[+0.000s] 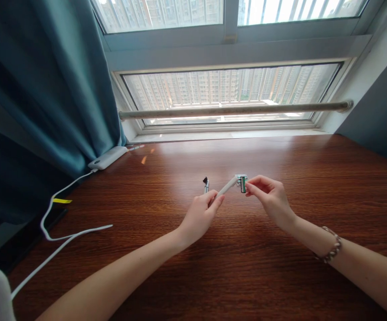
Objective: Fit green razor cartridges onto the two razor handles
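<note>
Near frame centre, the left hand gripped a slim white stick; the right hand pinched a green-black rectangular piece.

Behind the tabletop, a window is crossed by a rail; at left, a corded device is set beside the curtain. A razor head is placed between the brush and the right hand.

Hands apart, both seemingly pinched

Left hand around a white tool, perhaps a brush
</note>
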`<state>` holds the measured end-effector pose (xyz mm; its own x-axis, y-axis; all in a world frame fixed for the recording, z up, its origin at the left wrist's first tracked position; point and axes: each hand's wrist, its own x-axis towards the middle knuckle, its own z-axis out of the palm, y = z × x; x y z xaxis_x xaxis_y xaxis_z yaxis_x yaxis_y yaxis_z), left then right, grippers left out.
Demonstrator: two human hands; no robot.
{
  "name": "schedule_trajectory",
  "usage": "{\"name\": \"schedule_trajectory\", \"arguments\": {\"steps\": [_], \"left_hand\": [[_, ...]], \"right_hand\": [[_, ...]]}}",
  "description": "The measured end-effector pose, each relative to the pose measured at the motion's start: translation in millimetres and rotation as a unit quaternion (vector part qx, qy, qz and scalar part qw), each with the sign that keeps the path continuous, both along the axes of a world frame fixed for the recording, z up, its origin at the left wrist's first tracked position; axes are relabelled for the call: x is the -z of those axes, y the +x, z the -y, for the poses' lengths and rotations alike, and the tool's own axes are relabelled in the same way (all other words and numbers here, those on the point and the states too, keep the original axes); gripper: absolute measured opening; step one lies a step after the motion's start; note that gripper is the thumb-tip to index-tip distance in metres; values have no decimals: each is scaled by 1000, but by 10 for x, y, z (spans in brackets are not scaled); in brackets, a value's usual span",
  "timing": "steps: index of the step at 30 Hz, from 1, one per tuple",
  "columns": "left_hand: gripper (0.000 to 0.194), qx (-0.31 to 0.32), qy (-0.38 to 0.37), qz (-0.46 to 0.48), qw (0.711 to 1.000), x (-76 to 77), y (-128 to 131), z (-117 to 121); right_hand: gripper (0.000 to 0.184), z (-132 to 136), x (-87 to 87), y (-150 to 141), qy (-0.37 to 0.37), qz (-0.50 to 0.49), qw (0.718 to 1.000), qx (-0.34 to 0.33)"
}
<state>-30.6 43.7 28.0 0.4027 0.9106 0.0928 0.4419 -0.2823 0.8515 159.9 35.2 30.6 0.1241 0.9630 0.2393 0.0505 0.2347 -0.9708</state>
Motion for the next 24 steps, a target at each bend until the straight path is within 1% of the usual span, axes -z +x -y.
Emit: {"name": "schedule_trajectory", "arguments": {"steps": [2, 5, 8, 10, 14, 19, 24], "left_hand": [[34, 7, -16, 22, 1000, -5, 8, 4], [33, 30, -34, 52, 998, -13, 29, 33], [33, 49, -26, 37, 998, -13, 36, 60], [33, 46, -10, 16, 999, -5, 31, 60], [34, 26, -3, -1, 1000, 20, 19, 33], [33, 16, -17, 10, 1000, 23, 18, 31], [33, 37, -39, 25, 998, 15, 20, 49]], "right_hand": [[16, -14, 9, 8, -13, -58, 998, -10], [15, -33, 44, 9, -60, -145, 987, -40], [13, -34, 57, -5, -98, -200, 973, -65], [11, -31, 49, -12, -104, -225, 966, -75], [9, -39, 38, -2, -88, -249, 962, -71], [9, -53, 55, 11, -85, -250, 962, -71], [11, -61, 16, 25, -78, -232, 966, -78]]}}
